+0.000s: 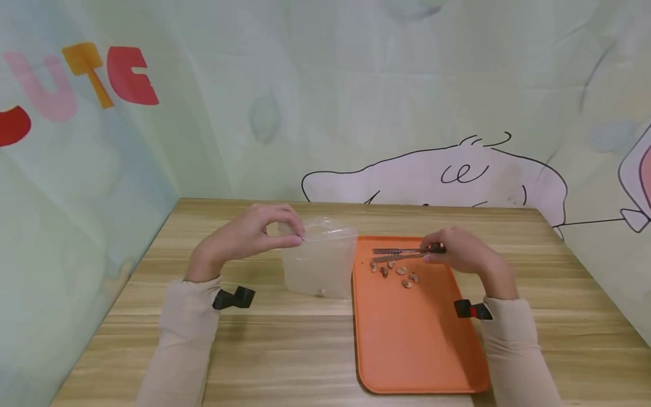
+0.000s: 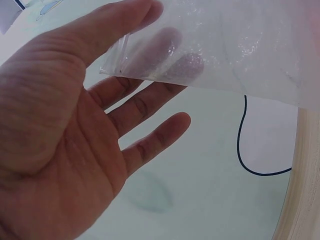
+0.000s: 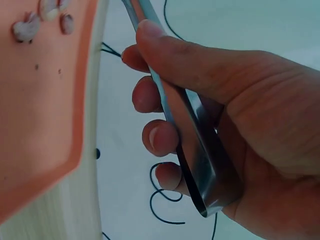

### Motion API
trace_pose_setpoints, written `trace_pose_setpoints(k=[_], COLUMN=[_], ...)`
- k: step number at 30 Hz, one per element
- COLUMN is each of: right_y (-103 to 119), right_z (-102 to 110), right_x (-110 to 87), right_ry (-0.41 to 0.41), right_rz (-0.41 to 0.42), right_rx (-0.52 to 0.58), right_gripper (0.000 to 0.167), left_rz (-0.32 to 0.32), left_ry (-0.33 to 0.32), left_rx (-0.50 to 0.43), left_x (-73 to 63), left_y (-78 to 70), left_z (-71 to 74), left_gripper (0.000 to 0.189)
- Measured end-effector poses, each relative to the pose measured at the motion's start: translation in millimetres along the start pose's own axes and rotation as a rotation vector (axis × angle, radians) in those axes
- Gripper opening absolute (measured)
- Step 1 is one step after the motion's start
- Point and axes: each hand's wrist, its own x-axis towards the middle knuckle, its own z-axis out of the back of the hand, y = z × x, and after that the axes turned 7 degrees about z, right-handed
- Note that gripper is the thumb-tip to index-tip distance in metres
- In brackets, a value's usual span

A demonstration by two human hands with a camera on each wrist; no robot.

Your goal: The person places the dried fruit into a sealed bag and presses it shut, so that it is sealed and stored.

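Note:
My left hand [image 1: 249, 234] pinches the upper left corner of a clear zip bag [image 1: 320, 263] between thumb and fingers. The bag stands upright on the table, and a small pale piece [image 1: 321, 291] shows at its bottom. In the left wrist view some fingertips show through the bag's plastic [image 2: 250, 45]. Over the far end of an orange tray [image 1: 417, 345], my right hand [image 1: 465, 250] grips metal tongs [image 3: 195, 140], thumb on one side and fingers on the other. The serrated tips point left, slightly apart, above several cashew-shaped nuts [image 1: 402, 271].
The wood-grain table [image 1: 274, 350] carries the bag at the left of the tray, whose raised rim [image 1: 357, 339] runs close beside it. A printed cloth backdrop [image 1: 356, 102] stands behind the table's far edge. Small dark crumbs lie on the tray.

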Motion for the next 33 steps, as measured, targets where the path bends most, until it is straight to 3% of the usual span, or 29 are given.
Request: trace_pose_setpoints(k=[10, 16, 21, 26, 33], right_y=[-7, -4, 4, 22, 50], right_z=[-11, -10, 0, 11, 15], right_x=[6.8, 6.3, 2.1, -1.1, -1.0], right_ry=[0.069, 0.032, -0.078, -0.245, -0.537], right_rz=[0.02, 0.035, 0.048, 0.053, 0.201], right_rx=[0.01, 0.0, -0.01, -0.054, -0.141], right_gripper=[0.005, 0.007, 0.01, 0.009, 0.01], left_rz=[-0.003, 0.001, 0.005, 0.006, 0.0], left_ry=[0.008, 0.007, 0.008, 0.014, 0.028], left_rx=[-0.002, -0.003, -0.01, -0.011, -0.015], left_x=[0.1, -0.2, -0.5, -0.6, -0.2], left_y=[1.0, 0.8, -1.2, -1.1, 0.7], left_z=[0.4, 0.1, -0.1, 0.0, -0.3], left_gripper=[0.005, 0.004, 0.004, 0.004, 0.003])
